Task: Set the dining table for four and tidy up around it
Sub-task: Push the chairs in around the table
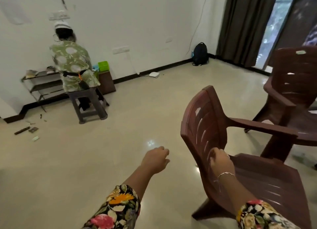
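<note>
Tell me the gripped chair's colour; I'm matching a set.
The chair the right hand grips is dark reddish brown, seen in the head view.

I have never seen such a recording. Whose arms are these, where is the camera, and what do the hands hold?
No machine is here. A person wears a wide-angle camera on the head, so this one picture looks forward and down at that person's own arms. The right hand grips the slatted back of a dark brown plastic armchair. The left hand is in the air, fingers loosely curled, holding nothing. A second brown plastic armchair stands further right. On the pale tiled floor, a black backpack sits by the wall, and another person sits on a dark stool, back to the camera.
</note>
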Available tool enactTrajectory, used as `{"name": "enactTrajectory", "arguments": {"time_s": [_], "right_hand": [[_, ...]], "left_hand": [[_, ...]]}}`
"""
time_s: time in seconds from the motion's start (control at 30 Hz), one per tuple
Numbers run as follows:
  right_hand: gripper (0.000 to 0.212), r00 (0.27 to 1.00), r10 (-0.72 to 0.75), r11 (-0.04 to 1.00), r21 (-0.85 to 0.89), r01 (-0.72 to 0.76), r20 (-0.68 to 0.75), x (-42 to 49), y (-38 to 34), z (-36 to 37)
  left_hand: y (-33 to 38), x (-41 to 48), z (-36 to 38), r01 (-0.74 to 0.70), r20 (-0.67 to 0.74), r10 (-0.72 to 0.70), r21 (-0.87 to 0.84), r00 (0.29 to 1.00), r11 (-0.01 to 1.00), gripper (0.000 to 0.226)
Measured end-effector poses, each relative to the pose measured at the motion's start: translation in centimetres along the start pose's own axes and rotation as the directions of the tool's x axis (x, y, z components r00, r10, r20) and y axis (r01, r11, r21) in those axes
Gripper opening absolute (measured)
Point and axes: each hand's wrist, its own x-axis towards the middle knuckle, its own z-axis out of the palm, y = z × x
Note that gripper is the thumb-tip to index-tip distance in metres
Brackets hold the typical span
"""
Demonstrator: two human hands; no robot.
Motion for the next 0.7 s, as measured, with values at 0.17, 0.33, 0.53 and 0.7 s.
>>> {"name": "enactTrajectory", "arguments": {"time_s": [0.17, 0.33, 0.53, 0.7], "right_hand": [[0.03, 0.995, 0.093, 0.995, 0.04, -0.092, -0.021, 6.3, -0.9, 0.0], [0.027, 0.95, 0.294, 0.951, 0.135, -0.279, -0.109, 10.9, 0.0, 0.3], [0.025, 0.815, 0.549, 0.834, 0.188, -0.519, -0.185, 14.2, -0.8, 1.5], [0.021, 0.691, 0.682, 0.731, 0.262, -0.63, -0.24, 15.4, -3.0, 0.5]], "left_hand": [[-3.2, 8.9, -1.6, -0.058, -0.038, 0.056, -0.053, 0.998, 0.997, 0.035], [-4.6, 18.8, -2.0, -0.196, -0.054, 0.192, -0.068, 0.98, 0.978, 0.04], [-4.6, 30.6, -3.1, -0.424, -0.097, 0.415, -0.103, 0.905, 0.9, 0.037], [-3.9, 37.0, -4.4, -0.582, -0.15, 0.564, -0.133, 0.812, 0.802, 0.042]]}}
